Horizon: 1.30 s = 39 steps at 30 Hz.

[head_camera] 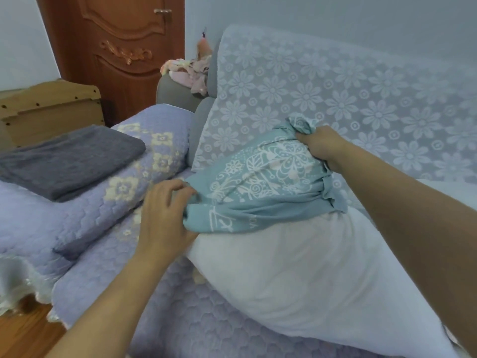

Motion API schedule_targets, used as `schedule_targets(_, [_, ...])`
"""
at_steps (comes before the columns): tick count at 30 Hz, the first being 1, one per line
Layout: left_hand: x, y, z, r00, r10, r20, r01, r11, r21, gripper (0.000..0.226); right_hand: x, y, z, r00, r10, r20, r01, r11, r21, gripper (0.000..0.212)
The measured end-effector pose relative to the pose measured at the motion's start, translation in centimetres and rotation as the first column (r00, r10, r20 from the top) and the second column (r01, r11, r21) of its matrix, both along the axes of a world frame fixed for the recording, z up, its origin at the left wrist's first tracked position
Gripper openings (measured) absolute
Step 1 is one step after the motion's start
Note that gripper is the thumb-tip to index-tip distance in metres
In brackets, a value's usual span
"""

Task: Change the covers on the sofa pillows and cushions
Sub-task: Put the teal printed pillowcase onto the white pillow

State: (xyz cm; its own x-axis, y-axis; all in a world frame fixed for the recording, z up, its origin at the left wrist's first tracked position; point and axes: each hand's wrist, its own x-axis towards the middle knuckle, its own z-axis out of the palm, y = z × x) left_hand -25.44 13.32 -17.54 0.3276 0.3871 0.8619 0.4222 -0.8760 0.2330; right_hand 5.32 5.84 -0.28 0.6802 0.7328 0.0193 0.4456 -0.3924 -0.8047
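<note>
We note both hands pinching teal cover [260, 187]: right hand [321, 144] bunching corner, left hand [165, 210] gripping edge over white pillow [296, 275].

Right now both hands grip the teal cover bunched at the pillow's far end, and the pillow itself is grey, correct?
Not quite: the pillow is white, not grey, as the head view shows. The rest stands: left hand and right hand both grip the teal cover bunched at its far end.

Teal patterned cover [260, 182] bunched over far end of white pillow [296, 275], lying on sofa seat
</note>
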Motion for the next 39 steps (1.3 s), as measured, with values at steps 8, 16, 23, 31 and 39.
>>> schedule_targets(8, [-1.9, 2.4, 9.3, 0.864, -0.153, 0.481, 0.504, 0.304, -0.808, 0.023, -0.1, -0.2, -0.1, 0.967, 0.218, -0.133, -0.248, 0.922, -0.295, 0.04])
schedule_targets(16, [5.6, 5.3, 12.8, 0.875, 0.128, -0.467, -0.308, 0.892, -0.331, 0.055, -1.8, -2.1, -0.8, 0.811, 0.457, -0.365, -0.574, 0.744, -0.342, 0.082])
schedule_targets(23, [-6.0, -5.9, 4.5, 0.985, -0.17, 0.029, 0.171, 0.982, -0.084, 0.038, 2.5, -4.7, -1.9, 0.899, 0.32, -0.3, -0.392, 0.893, -0.222, 0.04])
schedule_targets(31, [-0.4, -1.3, 8.3, 0.847, -0.488, -0.213, 0.32, 0.786, -0.529, 0.05, 1.2, -6.3, -1.6, 0.819, 0.426, -0.385, -0.556, 0.755, -0.347, 0.047])
schedule_targets(39, [9.2, -1.8, 14.2, 0.933, -0.301, -0.197, 0.281, 0.951, -0.127, 0.026, 6.2, -9.8, -3.1, 0.938, 0.246, -0.246, -0.315, 0.898, -0.306, 0.023])
